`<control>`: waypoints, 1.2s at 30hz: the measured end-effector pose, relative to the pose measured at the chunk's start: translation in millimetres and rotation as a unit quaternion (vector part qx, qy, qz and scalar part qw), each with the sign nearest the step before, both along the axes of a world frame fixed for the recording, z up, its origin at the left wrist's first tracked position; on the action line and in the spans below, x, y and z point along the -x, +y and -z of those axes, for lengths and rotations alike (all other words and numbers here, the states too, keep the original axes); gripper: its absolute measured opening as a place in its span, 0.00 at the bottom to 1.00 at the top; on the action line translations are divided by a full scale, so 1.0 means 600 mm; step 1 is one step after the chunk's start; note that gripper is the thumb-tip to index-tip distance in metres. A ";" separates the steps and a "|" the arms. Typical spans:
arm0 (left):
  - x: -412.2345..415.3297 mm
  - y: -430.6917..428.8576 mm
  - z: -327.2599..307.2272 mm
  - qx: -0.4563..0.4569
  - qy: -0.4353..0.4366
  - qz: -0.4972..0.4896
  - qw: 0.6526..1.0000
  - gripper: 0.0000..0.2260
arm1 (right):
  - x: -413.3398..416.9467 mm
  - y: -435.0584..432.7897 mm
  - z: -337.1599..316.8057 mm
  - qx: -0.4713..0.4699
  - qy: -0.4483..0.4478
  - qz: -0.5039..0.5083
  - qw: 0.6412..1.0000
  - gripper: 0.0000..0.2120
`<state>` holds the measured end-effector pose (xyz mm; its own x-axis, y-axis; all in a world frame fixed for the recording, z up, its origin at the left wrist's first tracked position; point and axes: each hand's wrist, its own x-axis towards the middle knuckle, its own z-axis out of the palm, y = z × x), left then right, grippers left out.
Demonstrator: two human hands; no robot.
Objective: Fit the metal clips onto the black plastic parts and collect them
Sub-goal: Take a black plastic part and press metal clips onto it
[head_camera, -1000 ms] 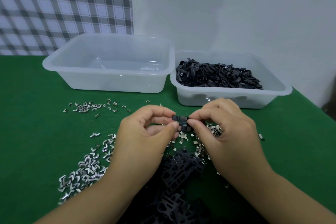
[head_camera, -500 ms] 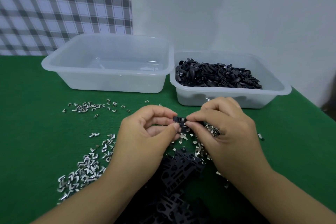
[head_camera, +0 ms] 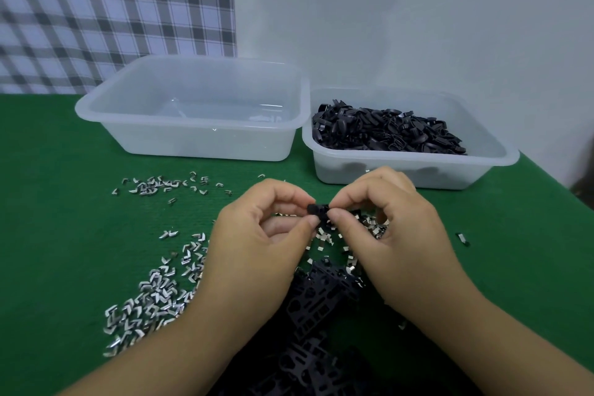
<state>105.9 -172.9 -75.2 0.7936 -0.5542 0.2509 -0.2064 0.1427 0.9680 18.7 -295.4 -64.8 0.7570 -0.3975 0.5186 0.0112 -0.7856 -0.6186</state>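
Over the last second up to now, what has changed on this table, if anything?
The right hand edged its fingertips slightly toward the left hand, covering a little more of the black part pinched between them. Nothing was picked up or let go. Both pinches, the loose metal clips, the black frames and both tubs stayed put.

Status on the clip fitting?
Left hand and right hand pinch one black part. Metal clips loose on green cloth. Path to right tub open.
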 end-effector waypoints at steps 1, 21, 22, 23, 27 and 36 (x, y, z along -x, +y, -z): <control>0.000 0.000 0.000 0.003 -0.004 -0.002 1.000 0.13 | 0.000 0.000 -0.001 -0.005 0.003 0.001 1.000 0.06; -0.008 -0.001 0.000 0.010 -0.011 -0.100 0.995 0.16 | -0.003 -0.011 0.010 0.184 0.162 -0.059 0.968 0.06; -0.008 0.000 0.000 0.006 -0.014 -0.101 0.995 0.15 | -0.006 -0.009 0.010 0.191 0.168 -0.062 0.965 0.06; -0.009 0.000 0.001 0.002 -0.017 -0.101 0.995 0.15 | -0.008 -0.009 0.010 0.196 0.171 -0.064 0.963 0.06; -0.012 0.000 0.004 -0.016 -0.021 -0.099 0.995 0.15 | -0.011 -0.008 0.006 0.193 0.177 -0.070 0.963 0.01; -0.011 0.001 0.011 -0.078 -0.080 -0.102 0.989 0.14 | 0.003 -0.017 0.007 0.030 0.045 0.007 0.998 0.07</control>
